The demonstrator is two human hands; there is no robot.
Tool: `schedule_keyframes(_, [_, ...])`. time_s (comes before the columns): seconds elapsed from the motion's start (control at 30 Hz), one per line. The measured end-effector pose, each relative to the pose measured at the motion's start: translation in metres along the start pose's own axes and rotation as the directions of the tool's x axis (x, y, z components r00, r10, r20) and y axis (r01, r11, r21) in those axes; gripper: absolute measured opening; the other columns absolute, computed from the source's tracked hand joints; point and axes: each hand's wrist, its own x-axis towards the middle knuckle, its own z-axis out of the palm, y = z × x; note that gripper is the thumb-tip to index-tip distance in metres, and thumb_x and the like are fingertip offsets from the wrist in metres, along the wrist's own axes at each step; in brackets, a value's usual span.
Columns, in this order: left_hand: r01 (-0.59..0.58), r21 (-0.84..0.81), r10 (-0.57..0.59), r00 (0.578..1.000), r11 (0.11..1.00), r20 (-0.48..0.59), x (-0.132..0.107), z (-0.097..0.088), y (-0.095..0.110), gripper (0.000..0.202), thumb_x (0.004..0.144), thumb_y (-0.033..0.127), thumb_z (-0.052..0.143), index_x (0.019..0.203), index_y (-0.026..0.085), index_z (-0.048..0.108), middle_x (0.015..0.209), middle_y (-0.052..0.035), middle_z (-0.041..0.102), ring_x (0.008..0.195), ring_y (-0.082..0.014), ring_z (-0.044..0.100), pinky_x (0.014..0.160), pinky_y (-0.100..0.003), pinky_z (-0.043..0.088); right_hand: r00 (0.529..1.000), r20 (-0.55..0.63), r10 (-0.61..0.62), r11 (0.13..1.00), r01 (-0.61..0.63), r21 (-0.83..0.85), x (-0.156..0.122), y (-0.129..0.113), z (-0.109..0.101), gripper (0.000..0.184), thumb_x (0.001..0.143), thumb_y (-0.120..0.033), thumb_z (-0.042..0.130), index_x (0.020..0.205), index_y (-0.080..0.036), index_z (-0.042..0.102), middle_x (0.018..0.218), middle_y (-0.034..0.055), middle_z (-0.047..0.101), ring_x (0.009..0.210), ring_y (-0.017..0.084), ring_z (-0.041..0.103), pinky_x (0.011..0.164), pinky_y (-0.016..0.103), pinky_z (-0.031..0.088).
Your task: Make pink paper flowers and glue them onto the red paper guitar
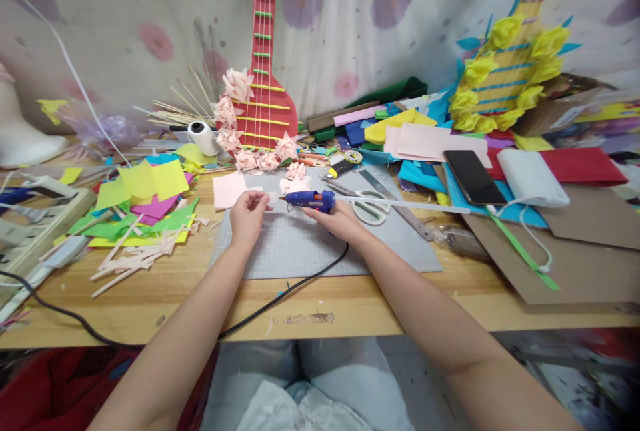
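My right hand (336,219) is wrapped round a blue hot glue gun (311,200), its nozzle pointing left and a long glue stick (415,204) trailing out of its back. Just left of the nozzle, my left hand (249,215) pinches a small pale piece (273,197), perhaps paper, partly hidden by the fingers. Pale pink paper flowers (296,179) lie beyond the gun on the grey cutting mat (290,254). A pink paper square (229,189) is behind my left hand. Against the curtain leans a red paper lute (273,111) edged with pink flowers.
Scissors (371,208), a metal ruler (413,223) and a yellow-black cutter (340,167) lie right of the gun. Paper scraps (145,184) cover the left side, near a power strip (45,231). A phone (474,177) and power bank (533,177) rest at right. The black cord (295,287) crosses the front edge.
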Motion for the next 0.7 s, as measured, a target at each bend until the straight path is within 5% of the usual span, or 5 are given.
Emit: schedule_keyframes(0.7, [-0.023,0.017,0.022,0.999,1.000,0.033,-0.0001,-0.0024,-0.0031,0.021,0.066,0.033,0.065,0.077,0.016,0.058,0.068,0.0005,0.062,0.056,-0.0119,0.063,0.047,-0.019,0.042,0.999,-0.027,0.031,0.999,-0.032,-0.041,0.0048,0.0071,0.0041,0.046,0.072,-0.060,0.057,0.084,-0.018,0.072,0.070,0.0034,0.068,0.072,0.020,0.062,0.066,0.028,0.043])
